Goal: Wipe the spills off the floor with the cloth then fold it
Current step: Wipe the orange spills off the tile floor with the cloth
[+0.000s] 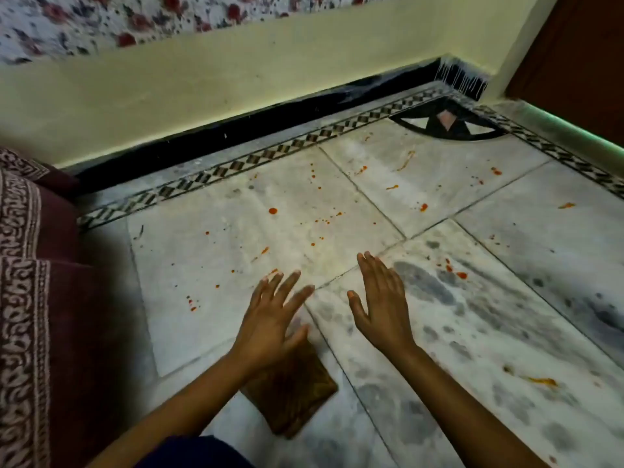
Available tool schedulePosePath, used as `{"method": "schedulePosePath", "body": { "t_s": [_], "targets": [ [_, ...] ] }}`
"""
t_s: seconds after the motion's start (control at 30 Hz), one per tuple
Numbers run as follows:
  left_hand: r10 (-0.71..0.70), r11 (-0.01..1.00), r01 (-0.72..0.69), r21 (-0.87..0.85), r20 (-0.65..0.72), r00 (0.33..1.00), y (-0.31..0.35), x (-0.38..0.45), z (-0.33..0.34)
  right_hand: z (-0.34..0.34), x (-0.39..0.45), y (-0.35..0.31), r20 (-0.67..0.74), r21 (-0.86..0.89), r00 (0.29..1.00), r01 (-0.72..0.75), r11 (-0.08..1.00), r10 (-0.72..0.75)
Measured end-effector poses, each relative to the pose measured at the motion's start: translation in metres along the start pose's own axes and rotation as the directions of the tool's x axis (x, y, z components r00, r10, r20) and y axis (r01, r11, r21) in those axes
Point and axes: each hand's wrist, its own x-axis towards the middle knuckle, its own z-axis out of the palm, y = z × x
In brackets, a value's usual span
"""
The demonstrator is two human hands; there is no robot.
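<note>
A folded brown cloth [293, 396] lies on the marble floor near the bottom centre, partly under my left wrist. My left hand [270, 319] hovers above its far end with fingers spread and straight, holding nothing. My right hand [381, 305] is beside it to the right, palm down, fingers straight, over bare tile. Red-orange spills dot the floor: a round drop [273, 211], small specks [191, 304] left of my hands, blots [454, 270] to the right, and a smear [540, 380] at the lower right.
A maroon patterned fabric [37, 298] fills the left edge. A yellow wall with a black skirting [256, 123] runs along the back. A dark wooden door [574, 62] stands at the upper right. More splashes [496, 171] lie near the patterned floor border [270, 153].
</note>
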Motion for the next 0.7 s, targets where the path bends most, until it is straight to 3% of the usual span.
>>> {"method": "schedulePosePath", "body": {
  "t_s": [0.13, 0.3, 0.43, 0.6, 0.7],
  "targets": [
    [-0.068, 0.997, 0.054, 0.059, 0.264, 0.962, -0.006, -0.053, 0.045, 0.013, -0.022, -0.001, 0.062, 0.006, 0.997, -0.036, 0.999, 0.035],
    [-0.117, 0.993, 0.093, 0.075, 0.458, 0.881, -0.003, -0.079, 0.068, 0.031, -0.046, -0.003, 0.138, 0.014, 0.99, -0.005, 1.0, 0.003],
    [-0.14, 0.989, 0.107, 0.102, 0.413, 0.9, 0.001, -0.082, 0.081, 0.037, -0.056, 0.0, 0.193, 0.007, 0.981, 0.004, 1.0, -0.005],
    [-0.115, 0.993, 0.103, 0.061, 0.255, 0.96, -0.003, -0.071, 0.085, 0.046, -0.06, -0.005, 0.262, 0.019, 0.965, -0.021, 1.0, 0.015],
    [-0.155, 0.988, 0.155, 0.026, 0.312, 0.937, -0.015, -0.058, 0.072, 0.055, -0.058, -0.012, 0.29, 0.024, 0.957, 0.018, 1.0, -0.025]
  ]
}}
